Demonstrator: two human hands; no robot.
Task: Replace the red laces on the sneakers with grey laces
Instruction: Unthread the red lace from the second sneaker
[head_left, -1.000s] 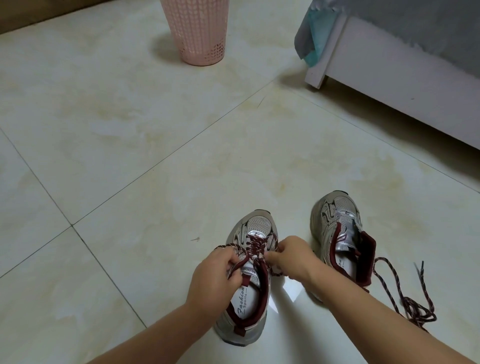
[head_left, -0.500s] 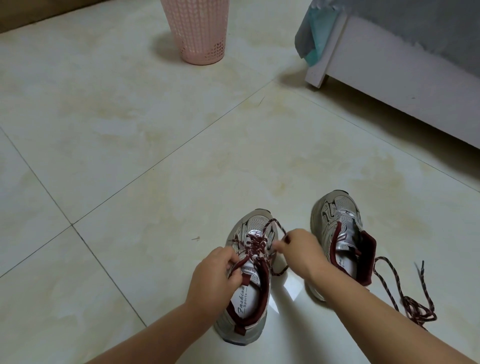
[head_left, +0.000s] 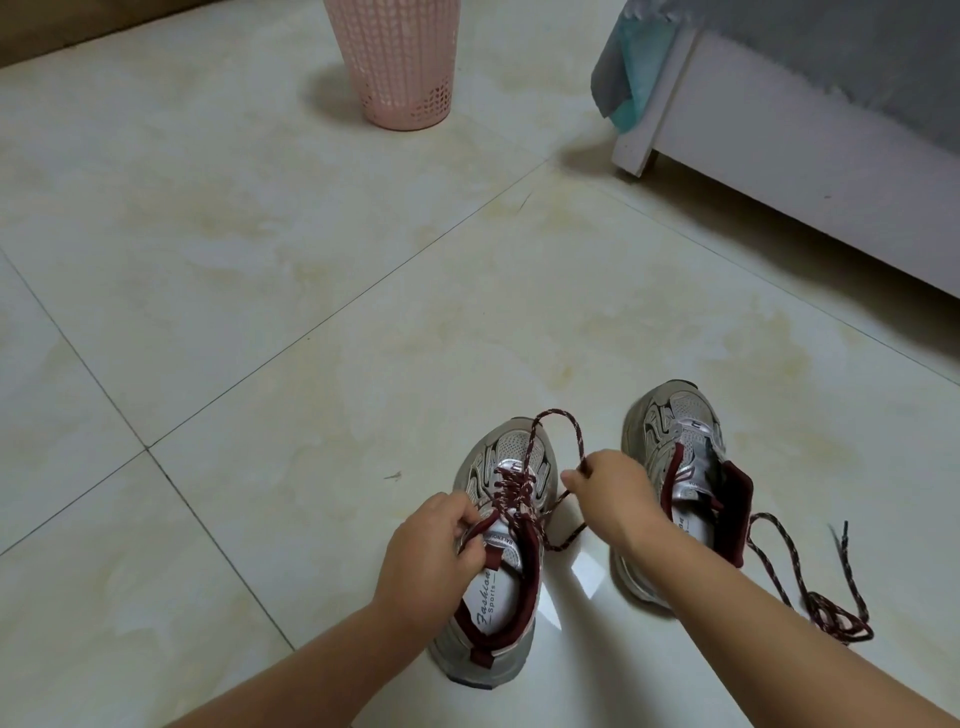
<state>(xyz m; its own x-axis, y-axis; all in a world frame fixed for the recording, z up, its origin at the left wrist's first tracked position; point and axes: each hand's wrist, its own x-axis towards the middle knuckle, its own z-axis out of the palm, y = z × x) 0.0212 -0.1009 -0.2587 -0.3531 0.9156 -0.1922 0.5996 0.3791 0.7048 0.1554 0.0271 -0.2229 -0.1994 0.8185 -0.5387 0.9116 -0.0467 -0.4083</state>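
Observation:
Two grey sneakers with dark red trim stand on the tiled floor. The left sneaker (head_left: 493, 613) still carries a red lace (head_left: 511, 488) through its lower eyelets. My left hand (head_left: 431, 551) grips that shoe at the tongue and collar. My right hand (head_left: 613, 493) pinches a strand of the red lace, which arches in a loop (head_left: 558, 423) over the toe. The right sneaker (head_left: 680, 452) has no lace in it. A loose red lace (head_left: 795, 577) lies in a heap beside it on the right. No grey laces are visible.
A pink perforated basket (head_left: 400, 62) stands at the back. A white bed frame (head_left: 779, 171) with grey bedding and a teal cloth (head_left: 631, 73) runs along the right. Pale floor tiles (head_left: 260, 260) spread to the left and ahead.
My right hand has moved up and to the right, drawing a strand of red lace out of the left sneaker into a tall loop. My left hand stays on the shoe.

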